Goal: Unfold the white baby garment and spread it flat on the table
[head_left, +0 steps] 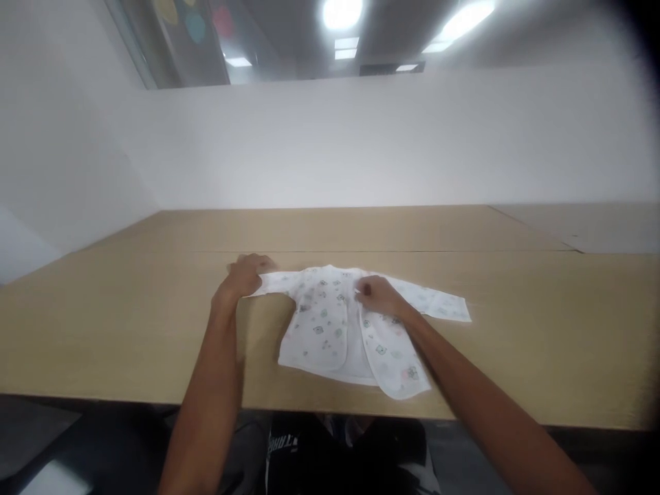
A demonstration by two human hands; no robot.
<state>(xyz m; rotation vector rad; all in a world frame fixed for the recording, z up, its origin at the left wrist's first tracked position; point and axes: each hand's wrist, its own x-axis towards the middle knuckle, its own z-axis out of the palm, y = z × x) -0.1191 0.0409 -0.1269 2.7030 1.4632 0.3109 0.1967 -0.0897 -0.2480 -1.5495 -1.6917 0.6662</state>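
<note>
A small white baby shirt [320,323] with a print of little animals lies spread on the table, open down the front. Its sleeves reach out to both sides. At the end of the left sleeve is my left hand [244,276], fingers stretched out and partly blurred, covering the cuff. My right hand [380,295] is closed in a pinch on the upper edge of the right front panel. That panel sits slightly apart from the left one, so the inside of the back shows between them. My right fingertips are partly hidden.
The wooden table [128,323] has a seam running across it behind the shirt. A white wall [330,144] rises at the back, with a window [289,41] above it. The table's front edge runs just above my legs [345,457].
</note>
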